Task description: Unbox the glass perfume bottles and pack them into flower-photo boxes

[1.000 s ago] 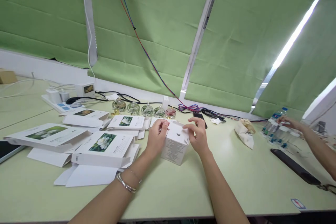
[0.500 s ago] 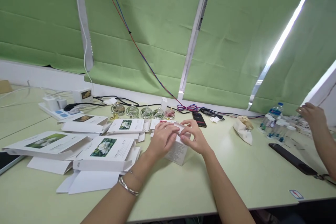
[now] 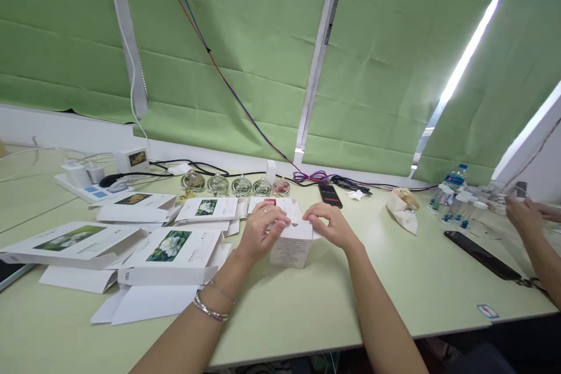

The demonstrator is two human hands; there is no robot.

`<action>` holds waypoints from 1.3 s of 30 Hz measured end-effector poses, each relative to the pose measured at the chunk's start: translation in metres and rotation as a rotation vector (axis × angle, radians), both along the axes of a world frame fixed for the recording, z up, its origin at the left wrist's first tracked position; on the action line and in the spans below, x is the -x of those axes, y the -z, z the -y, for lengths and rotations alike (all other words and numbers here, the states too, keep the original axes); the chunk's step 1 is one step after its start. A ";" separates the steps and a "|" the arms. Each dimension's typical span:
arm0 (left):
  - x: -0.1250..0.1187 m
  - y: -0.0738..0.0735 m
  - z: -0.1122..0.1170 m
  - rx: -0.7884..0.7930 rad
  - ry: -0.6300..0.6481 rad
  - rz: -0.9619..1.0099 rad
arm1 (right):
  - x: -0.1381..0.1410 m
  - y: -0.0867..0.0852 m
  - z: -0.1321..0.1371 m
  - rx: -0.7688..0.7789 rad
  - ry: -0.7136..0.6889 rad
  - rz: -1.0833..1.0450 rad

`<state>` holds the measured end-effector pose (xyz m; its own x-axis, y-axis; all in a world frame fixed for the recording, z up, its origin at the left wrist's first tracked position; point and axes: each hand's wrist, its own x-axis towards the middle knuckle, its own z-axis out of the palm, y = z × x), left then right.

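A small white carton [image 3: 290, 248] with fine print on its side stands on the pale green table [image 3: 307, 310] in front of me. My left hand [image 3: 262, 231] curls over its top left edge, fingers closed on the lid flap. On the right side my right hand [image 3: 329, 227] pinches the same top, fingertips pressed to the flap. Both thumbs meet over the box's lid.
Flat white boxes with flower prints [image 3: 175, 251] lie spread at the left. A row of round glass bottles [image 3: 236, 185] stands behind, with a black phone [image 3: 329, 195], cables and a power strip [image 3: 90, 187]. Another person's hands [image 3: 523, 219] work at far right near water bottles [image 3: 453, 201] and a black bar [image 3: 475, 255].
My hands have pressed the carton's open top flap down and closed. The view has shifted slightly right. The other person's hand moved from the water bottles to farther right.
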<state>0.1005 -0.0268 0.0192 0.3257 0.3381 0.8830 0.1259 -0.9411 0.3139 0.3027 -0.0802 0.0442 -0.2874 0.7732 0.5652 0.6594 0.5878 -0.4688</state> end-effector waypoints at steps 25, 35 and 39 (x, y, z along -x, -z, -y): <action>0.008 -0.024 0.007 0.355 0.216 -0.567 | 0.014 0.007 -0.001 0.664 -0.132 -0.088; 0.017 -0.030 -0.005 0.684 0.294 -0.543 | 0.013 0.015 -0.008 0.588 -0.216 -0.329; 0.015 -0.019 -0.007 0.806 0.394 -0.680 | 0.006 0.025 -0.015 0.655 -0.134 -0.243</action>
<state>0.0857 -0.0201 0.0386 0.8662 0.4970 0.0511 0.2416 -0.5062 0.8279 0.2969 -0.0654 0.0193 -0.3282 0.9429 0.0566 0.4335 0.2037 -0.8778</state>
